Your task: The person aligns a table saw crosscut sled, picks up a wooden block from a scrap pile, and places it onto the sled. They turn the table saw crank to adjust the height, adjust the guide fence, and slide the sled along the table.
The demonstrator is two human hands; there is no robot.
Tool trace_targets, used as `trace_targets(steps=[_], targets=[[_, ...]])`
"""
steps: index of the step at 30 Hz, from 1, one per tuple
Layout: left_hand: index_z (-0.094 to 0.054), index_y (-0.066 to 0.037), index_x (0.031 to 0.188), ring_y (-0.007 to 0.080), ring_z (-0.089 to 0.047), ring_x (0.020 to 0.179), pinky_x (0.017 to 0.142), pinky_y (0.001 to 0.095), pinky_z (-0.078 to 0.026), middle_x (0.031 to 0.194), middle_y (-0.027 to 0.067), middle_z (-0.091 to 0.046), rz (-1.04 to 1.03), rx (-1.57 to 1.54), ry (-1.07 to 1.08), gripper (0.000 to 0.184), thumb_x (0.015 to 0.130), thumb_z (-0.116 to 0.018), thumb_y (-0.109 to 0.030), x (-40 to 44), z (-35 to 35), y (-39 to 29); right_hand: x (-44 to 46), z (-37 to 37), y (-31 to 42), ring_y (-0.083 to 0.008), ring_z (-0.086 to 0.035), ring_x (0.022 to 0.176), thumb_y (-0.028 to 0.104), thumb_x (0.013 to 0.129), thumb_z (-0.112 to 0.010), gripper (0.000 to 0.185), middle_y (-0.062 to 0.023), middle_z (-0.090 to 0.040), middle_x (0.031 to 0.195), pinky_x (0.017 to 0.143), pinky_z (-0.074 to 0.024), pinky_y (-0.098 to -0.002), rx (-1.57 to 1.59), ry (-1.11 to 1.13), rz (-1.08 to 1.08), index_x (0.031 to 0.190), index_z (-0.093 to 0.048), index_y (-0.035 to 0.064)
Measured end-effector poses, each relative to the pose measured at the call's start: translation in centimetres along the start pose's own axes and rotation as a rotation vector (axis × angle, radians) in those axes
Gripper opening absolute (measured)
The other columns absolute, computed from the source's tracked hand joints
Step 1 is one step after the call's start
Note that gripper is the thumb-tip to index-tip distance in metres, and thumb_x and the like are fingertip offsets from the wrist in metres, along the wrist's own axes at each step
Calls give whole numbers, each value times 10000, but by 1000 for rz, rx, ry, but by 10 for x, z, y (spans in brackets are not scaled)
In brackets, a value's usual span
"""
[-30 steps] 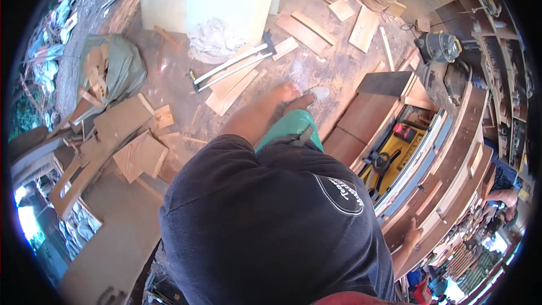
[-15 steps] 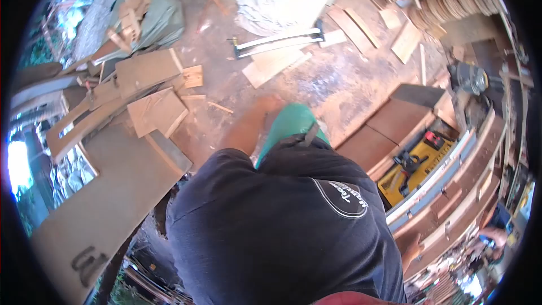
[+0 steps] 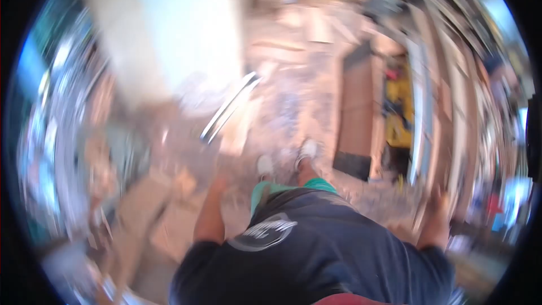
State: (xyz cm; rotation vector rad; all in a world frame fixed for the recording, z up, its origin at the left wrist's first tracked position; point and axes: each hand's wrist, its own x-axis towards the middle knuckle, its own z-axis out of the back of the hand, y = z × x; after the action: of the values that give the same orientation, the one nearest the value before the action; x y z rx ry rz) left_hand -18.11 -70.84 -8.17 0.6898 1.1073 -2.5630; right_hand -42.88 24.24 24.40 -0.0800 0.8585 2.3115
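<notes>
The view is smeared by motion. My left hand (image 3: 220,179) hangs over the floor at the left of my green shorts (image 3: 271,191); its fingers are too blurred to read. My right hand (image 3: 437,199) is at the right, beside the long brown wooden boards (image 3: 444,113); whether it touches them cannot be made out, and its fingers are blurred too. Ahead of my left hand, a saw-like frame with pale bars (image 3: 228,110) lies over light boards (image 3: 240,130) on the floor.
A brown cabinet-like piece (image 3: 357,107) stands ahead on the right, beside a yellow panel (image 3: 399,104) with dark parts. A large white sheet (image 3: 192,22) is at the upper left. Blurred wood pieces (image 3: 138,214) lie at the lower left. A person (image 3: 505,79) is at the far right.
The camera view has turned and blurred. Both white shoes now show below me. My left arm hangs lower, and my right hand appears farther forward along the boards.
</notes>
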Motion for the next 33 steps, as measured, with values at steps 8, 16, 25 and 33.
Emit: trace_targets(steps=[8, 16, 25, 33], targets=[[-557, -104, 660, 175, -531, 491, 416, 321, -413, 564, 40, -537, -289, -224, 330, 340, 947, -500, -276, 78, 43, 31, -109, -7, 104, -378, -512, 1214, 377, 784, -731, 714, -233, -534, 1301, 1027, -415, -422, -560, -425, 55, 1328, -462, 1], [-640, -52, 864, 126, -593, 617, 498, 270, -449, 719, 44, -618, 21, -214, 255, 237, 888, -620, -287, 199, 77, -227, -100, 14, 89, -372, -553, 1073, 357, 758, -745, 508, -191, -611, 1113, 949, -447, -426, -420, -563, 236, 1140, -619, 47], [-676, -5, 936, 197, -652, 767, 729, 325, -508, 807, 98, -678, -174, 146, 280, 310, 860, -613, -299, 244, -21, -454, -92, 16, 76, -307, -549, 944, 277, 754, -739, 368, -114, -559, 948, 816, -446, -425, -301, -681, 392, 1009, -565, 78], [-663, -29, 1059, 208, -639, 858, 797, 338, -505, 924, 111, -692, -325, 259, 405, 343, 882, -620, -320, 322, -58, -529, -88, 20, 82, -308, -542, 947, 280, 758, -739, 367, -109, -568, 968, 833, -438, -427, -283, -612, 370, 1015, -580, 71]])
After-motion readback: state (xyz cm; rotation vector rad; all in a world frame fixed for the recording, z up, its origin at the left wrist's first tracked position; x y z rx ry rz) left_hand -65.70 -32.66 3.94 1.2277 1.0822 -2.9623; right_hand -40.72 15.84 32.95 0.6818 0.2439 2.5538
